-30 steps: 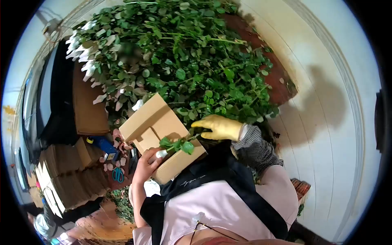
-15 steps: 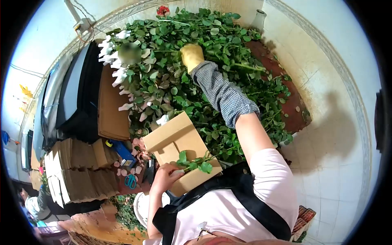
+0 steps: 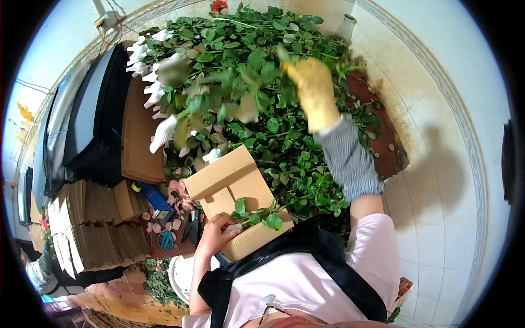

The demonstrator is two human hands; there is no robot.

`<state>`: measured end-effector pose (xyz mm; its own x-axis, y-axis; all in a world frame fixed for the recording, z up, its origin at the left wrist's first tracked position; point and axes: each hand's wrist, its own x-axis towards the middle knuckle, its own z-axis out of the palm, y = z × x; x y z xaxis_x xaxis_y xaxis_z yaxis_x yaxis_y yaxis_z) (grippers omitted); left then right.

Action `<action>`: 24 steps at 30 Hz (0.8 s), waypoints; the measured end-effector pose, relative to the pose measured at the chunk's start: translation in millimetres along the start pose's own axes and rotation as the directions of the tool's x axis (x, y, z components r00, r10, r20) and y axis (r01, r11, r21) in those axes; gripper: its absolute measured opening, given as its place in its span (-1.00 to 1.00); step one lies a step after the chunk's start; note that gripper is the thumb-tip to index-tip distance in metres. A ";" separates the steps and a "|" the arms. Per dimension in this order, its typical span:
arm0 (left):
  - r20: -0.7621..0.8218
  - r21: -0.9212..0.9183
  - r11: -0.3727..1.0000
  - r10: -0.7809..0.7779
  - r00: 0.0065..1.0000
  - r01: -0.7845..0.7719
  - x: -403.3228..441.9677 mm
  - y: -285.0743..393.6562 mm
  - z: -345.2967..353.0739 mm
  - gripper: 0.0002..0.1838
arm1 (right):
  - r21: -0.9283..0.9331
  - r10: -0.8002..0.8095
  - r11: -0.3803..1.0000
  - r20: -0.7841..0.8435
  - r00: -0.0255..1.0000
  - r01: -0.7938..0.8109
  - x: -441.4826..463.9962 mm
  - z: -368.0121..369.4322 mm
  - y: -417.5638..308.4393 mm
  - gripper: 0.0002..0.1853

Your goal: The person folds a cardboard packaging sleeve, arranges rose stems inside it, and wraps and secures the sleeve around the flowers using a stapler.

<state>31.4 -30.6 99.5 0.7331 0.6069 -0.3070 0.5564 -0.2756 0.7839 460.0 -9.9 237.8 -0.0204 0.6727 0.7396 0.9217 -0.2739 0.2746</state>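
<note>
My right hand [image 3: 313, 93], in a yellow glove with a checked sleeve, is closed around the stem of a rose above the leafy pile. That rose's white-sleeved head [image 3: 164, 134] points down to the left, and its leaves are smeared by motion. A folded cardboard piece [image 3: 232, 180] lies before my body. On its near edge my bare left hand [image 3: 216, 238] is closed on the white-covered end of a short leafy stem [image 3: 254, 218], which looks like a rose. The pile of roses [image 3: 306, 158] spreads behind, with white-sleeved heads along its left side.
Stacked folded cardboard [image 3: 104, 218] stands at left, beside dark panels [image 3: 95, 115]. Blue-handled scissors [image 3: 165, 239], a blue box [image 3: 153, 201] and pink petals [image 3: 178, 188] lie on the red surface. A bottle [image 3: 345, 27] stands against the tiled wall. Another person [image 3: 41, 273] is at far left.
My right hand has moved right and slightly nearer, lifting a rose out of the pile. My left hand still holds the short stem on the cardboard. The view has shifted slightly.
</note>
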 end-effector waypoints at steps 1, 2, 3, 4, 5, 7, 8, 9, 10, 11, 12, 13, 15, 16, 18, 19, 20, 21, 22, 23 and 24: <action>-0.003 -0.005 1.000 -0.001 1.000 0.001 1.2 -1.5 0.1 -0.60 | 0.000 -0.053 0.999 0.058 0.997 0.053 -19.9 4.2 -8.6 -0.71; 0.000 0.003 1.000 0.017 1.000 -0.017 1.8 -2.6 0.3 -0.60 | 0.295 0.130 0.922 0.379 0.916 -0.253 -65.7 60.0 -8.3 -0.73; 0.007 0.014 0.999 0.035 0.999 -0.035 1.7 -3.3 0.5 -0.60 | 0.281 0.083 0.906 0.616 0.784 -0.316 -72.9 58.3 -17.5 -0.73; 0.006 0.040 0.996 0.075 0.997 -0.075 2.6 -4.6 0.4 -0.60 | 0.236 0.029 0.900 0.805 0.592 -0.366 -79.0 56.2 -26.0 -0.71; 0.005 0.046 0.996 0.078 0.997 -0.078 1.9 -3.2 0.0 -0.60 | 0.078 -0.050 0.996 0.901 0.431 -0.049 -81.9 52.8 -28.9 -0.66; 0.006 0.039 0.999 -0.006 1.000 0.006 1.1 0.8 0.0 -0.59 | 0.295 -0.099 0.949 0.613 0.784 -0.111 -57.8 26.1 -33.4 -0.61; 0.002 0.029 0.999 -0.020 1.000 0.020 0.9 0.7 1.2 -0.59 | 0.371 -0.059 0.920 0.452 0.890 -0.127 -44.2 30.6 -34.1 -0.62; 0.001 0.034 0.999 -0.023 1.000 0.023 0.7 0.4 1.9 -0.59 | 0.447 0.000 0.885 0.277 0.961 -0.129 -20.5 39.2 -35.5 -0.62; 0.004 0.023 0.999 -0.024 1.000 0.024 0.8 0.3 2.2 -0.58 | 0.458 0.035 0.882 0.176 0.984 -0.113 7.7 44.4 -35.0 -0.59; 0.007 0.014 1.000 -0.021 1.000 0.021 1.2 1.2 1.3 -0.58 | 0.465 0.071 0.880 0.070 0.995 -0.096 35.8 53.1 -33.1 -0.55; 0.015 0.005 0.998 -0.060 0.998 0.060 0.9 5.7 0.6 -0.58 | 0.363 0.097 0.928 -0.011 0.995 -0.087 58.0 68.6 -30.9 -0.55; 0.000 0.039 0.999 -0.001 1.000 0.001 1.8 -1.1 2.0 -0.59 | 0.258 0.115 0.962 -0.095 0.989 -0.087 76.7 84.1 -28.1 -0.55; -0.002 0.019 0.999 -0.026 1.000 0.026 -0.3 3.1 1.5 -0.59 | -0.016 0.161 0.987 0.122 0.979 -0.160 93.1 119.6 -23.4 -0.57; -0.004 0.024 0.999 -0.029 1.000 0.029 -1.1 2.1 2.8 -0.59 | -0.011 0.187 0.980 0.384 0.904 -0.198 100.9 143.9 -16.7 -0.65; -0.019 0.045 0.999 0.025 0.999 -0.025 -0.8 -3.8 3.7 -0.61 | 0.160 0.183 0.957 0.312 0.932 -0.241 112.1 144.4 -17.0 -0.83; -0.029 0.014 1.000 0.008 1.000 -0.008 -1.2 -4.4 4.9 -0.62 | 0.213 0.161 0.959 0.124 0.979 -0.185 112.6 128.4 -21.2 -0.87; -0.048 0.034 0.999 0.007 0.999 -0.005 -0.9 -2.8 5.4 -0.63 | 0.297 0.158 0.946 -0.077 0.984 -0.129 108.8 105.0 -27.4 -0.92; -0.066 0.050 0.999 0.002 0.998 0.001 -3.0 -0.3 7.0 -0.64 | 0.316 0.159 0.941 -0.104 0.982 -0.119 101.4 55.1 -36.5 -0.93; -0.110 0.019 1.000 0.006 0.994 -0.004 -5.1 6.1 7.7 -0.65 | 0.389 0.159 0.918 -0.173 0.972 -0.081 86.7 56.0 -37.6 -0.90; -0.148 -0.009 1.000 0.007 0.989 -0.009 -7.3 12.7 6.5 -0.66 | 0.492 0.130 0.869 -0.116 0.985 -0.057 64.6 28.4 -39.3 -0.87; -0.130 0.011 1.000 0.012 0.991 -0.010 -7.3 15.1 4.0 -0.70 | 0.596 0.081 0.790 0.134 0.988 -0.146 43.0 0.9 -40.6 -0.87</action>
<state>36.0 -42.2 111.4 0.6825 0.6953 -0.2253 0.5531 -0.2898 0.7811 422.0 30.8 257.9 0.1063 0.7346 0.6702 0.9616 0.0955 -0.2572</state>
